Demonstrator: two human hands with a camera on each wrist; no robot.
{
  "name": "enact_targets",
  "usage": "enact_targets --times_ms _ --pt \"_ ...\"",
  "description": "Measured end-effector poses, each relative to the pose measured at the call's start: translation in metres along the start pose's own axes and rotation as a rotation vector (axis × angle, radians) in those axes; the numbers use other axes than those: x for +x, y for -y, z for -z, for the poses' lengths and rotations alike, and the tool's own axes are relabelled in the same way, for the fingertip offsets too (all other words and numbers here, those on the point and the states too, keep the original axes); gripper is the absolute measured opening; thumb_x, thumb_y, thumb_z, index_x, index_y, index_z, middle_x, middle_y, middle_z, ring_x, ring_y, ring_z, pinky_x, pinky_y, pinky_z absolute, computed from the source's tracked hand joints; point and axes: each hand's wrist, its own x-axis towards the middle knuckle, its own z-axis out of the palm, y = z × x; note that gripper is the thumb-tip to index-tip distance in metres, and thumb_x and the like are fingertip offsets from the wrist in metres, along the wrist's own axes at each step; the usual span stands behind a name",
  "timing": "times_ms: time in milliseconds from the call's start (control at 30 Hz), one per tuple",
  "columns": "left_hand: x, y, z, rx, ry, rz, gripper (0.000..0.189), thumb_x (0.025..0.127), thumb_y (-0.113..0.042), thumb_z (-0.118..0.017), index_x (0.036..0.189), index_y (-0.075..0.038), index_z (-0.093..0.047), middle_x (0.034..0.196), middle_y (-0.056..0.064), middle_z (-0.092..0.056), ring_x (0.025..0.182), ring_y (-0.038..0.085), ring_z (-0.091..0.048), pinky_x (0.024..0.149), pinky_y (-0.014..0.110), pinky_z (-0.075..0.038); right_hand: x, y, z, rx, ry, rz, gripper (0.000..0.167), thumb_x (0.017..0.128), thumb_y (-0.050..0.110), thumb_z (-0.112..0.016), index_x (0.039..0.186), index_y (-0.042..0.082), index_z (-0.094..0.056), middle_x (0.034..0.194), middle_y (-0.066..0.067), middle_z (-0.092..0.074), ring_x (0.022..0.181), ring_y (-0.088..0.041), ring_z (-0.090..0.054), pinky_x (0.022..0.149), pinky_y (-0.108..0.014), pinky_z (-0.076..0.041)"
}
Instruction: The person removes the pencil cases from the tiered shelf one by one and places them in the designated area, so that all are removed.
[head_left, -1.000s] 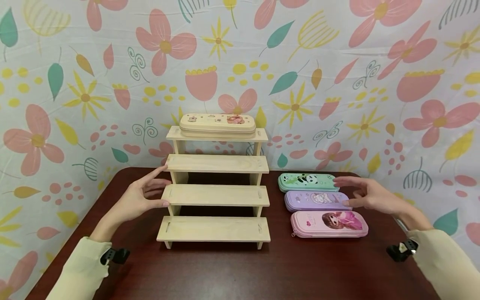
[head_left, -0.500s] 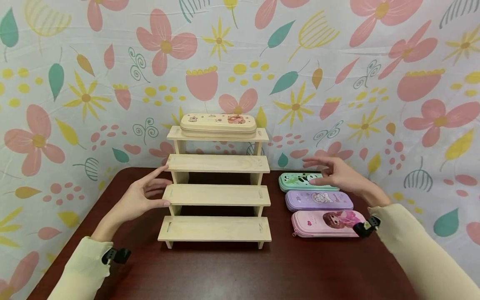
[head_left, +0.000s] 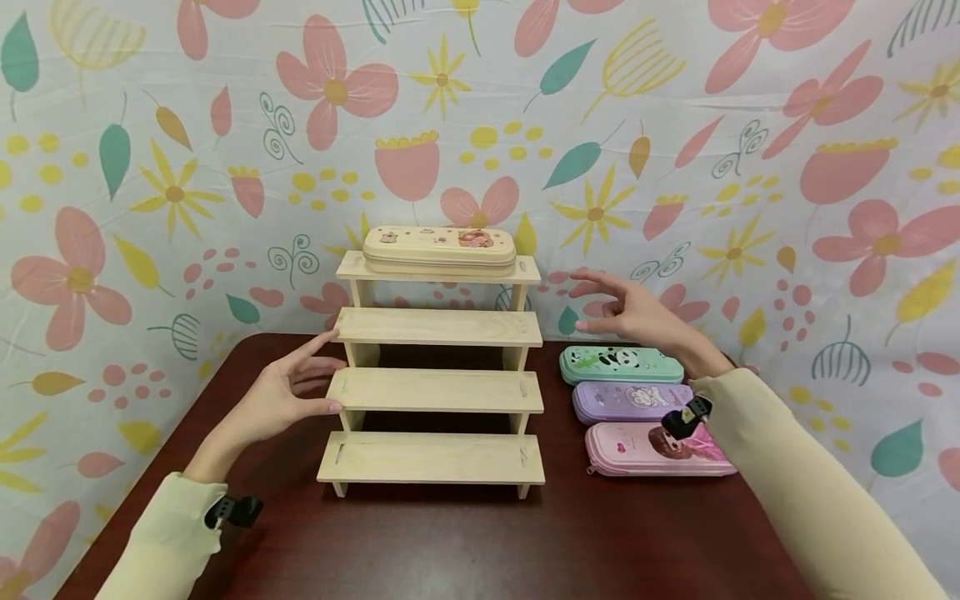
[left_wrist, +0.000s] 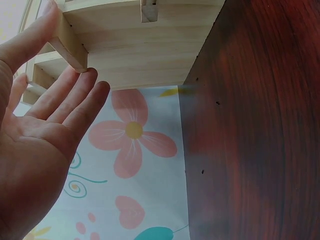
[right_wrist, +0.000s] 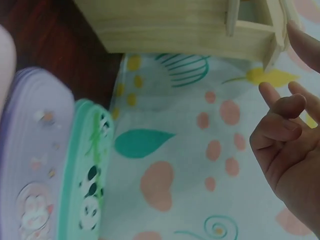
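Note:
A pale wooden stepped shelf (head_left: 435,390) stands on the dark table in the head view. On its top step lies a cream pencil case (head_left: 438,250). My left hand (head_left: 273,400) is at its left side, thumb and fingers holding a step's end (left_wrist: 72,47) from opposite edges. To the right of the shelf, a green panda pencil case (head_left: 621,365), a purple pencil case (head_left: 626,402) and a pink pencil case (head_left: 637,448) lie in a column. My right hand (head_left: 637,312) hovers above the green case, holding nothing, its fingers loosely bent and apart from the shelf.
A flower-patterned cloth (head_left: 480,100) hangs directly behind the table (head_left: 450,542). The lower three steps bear nothing. Black cameras (head_left: 236,511) are strapped to both wrists, the right one overlapping part of the pink case from this view.
My right hand has moved left and up, away from over the purple and green cases towards the shelf's upper right end. The left hand stays in place on the shelf.

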Motion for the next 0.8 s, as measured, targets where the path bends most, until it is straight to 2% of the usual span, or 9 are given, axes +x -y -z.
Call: enact_targets --times_ms 100,233,300,433,533,633,800 --pt "0.000 0.000 0.000 0.002 -0.001 -0.001 0.103 0.084 -0.006 -0.091 0.167 -0.025 -0.034 0.137 0.019 -0.065 0.124 0.037 -0.065 0.103 0.035 -0.054 0.011 0.007 -0.003 -0.009 -0.026 0.000 0.077 0.094 0.019 -0.084 0.161 0.027 -0.046 0.147 -0.009 -0.059 0.070 -0.023 -0.058 0.063 -0.032 -0.047" --pt "0.000 0.000 0.000 -0.002 -0.001 -0.004 0.103 0.084 -0.004 -0.091 0.167 -0.024 -0.034 0.138 0.020 -0.065 0.124 0.038 -0.065 0.103 0.034 -0.054 0.027 0.017 -0.007 -0.039 -0.065 0.019 0.076 0.094 0.023 -0.084 0.160 0.024 -0.047 0.145 -0.011 -0.061 0.083 -0.027 -0.056 0.061 -0.031 -0.046" --pt "0.000 0.000 0.000 -0.003 0.000 -0.004 0.103 0.084 -0.004 -0.091 0.167 -0.024 -0.034 0.138 0.020 -0.065 0.124 0.038 -0.064 0.103 0.035 -0.054 0.035 0.022 -0.008 -0.053 -0.082 0.023 0.075 0.094 0.025 -0.084 0.160 0.023 -0.048 0.144 -0.010 -0.061 0.092 -0.027 -0.055 0.060 -0.030 -0.046" --pt "0.000 0.000 0.000 0.001 0.001 -0.004 0.103 0.084 -0.005 -0.090 0.168 -0.025 -0.033 0.138 0.020 -0.065 0.125 0.038 -0.064 0.104 0.041 -0.054 0.050 0.030 -0.011 -0.045 -0.105 0.043 0.072 0.093 0.024 -0.084 0.157 0.017 -0.052 0.147 -0.011 -0.060 0.103 -0.028 -0.056 0.067 -0.029 -0.049" --pt "0.000 0.000 0.000 -0.001 0.001 -0.005 0.103 0.084 -0.005 -0.091 0.168 -0.024 -0.033 0.139 0.020 -0.065 0.125 0.038 -0.064 0.104 0.048 -0.053 0.061 0.036 -0.012 -0.054 -0.117 0.060 0.070 0.093 0.023 -0.084 0.156 0.014 -0.054 0.148 -0.011 -0.060 0.104 -0.027 -0.056 0.073 -0.029 -0.049" --pt "0.001 0.000 -0.001 -0.003 0.001 -0.006 0.103 0.084 -0.004 -0.091 0.167 -0.023 -0.033 0.138 0.021 -0.065 0.124 0.038 -0.065 0.104 0.052 -0.051 0.072 0.041 -0.014 -0.059 -0.117 0.052 0.070 0.092 0.027 -0.084 0.154 0.015 -0.056 0.147 -0.010 -0.061 0.102 -0.027 -0.050 0.069 -0.030 -0.054" --pt "0.001 -0.001 0.000 -0.003 0.001 -0.003 0.103 0.083 -0.004 -0.091 0.167 -0.023 -0.034 0.138 0.021 -0.065 0.124 0.038 -0.065 0.104 0.050 -0.052 0.088 0.049 -0.018 -0.056 -0.080 0.020 0.072 0.091 0.036 -0.085 0.155 0.019 -0.055 0.145 -0.006 -0.061 0.102 -0.026 -0.047 0.066 -0.034 -0.056"
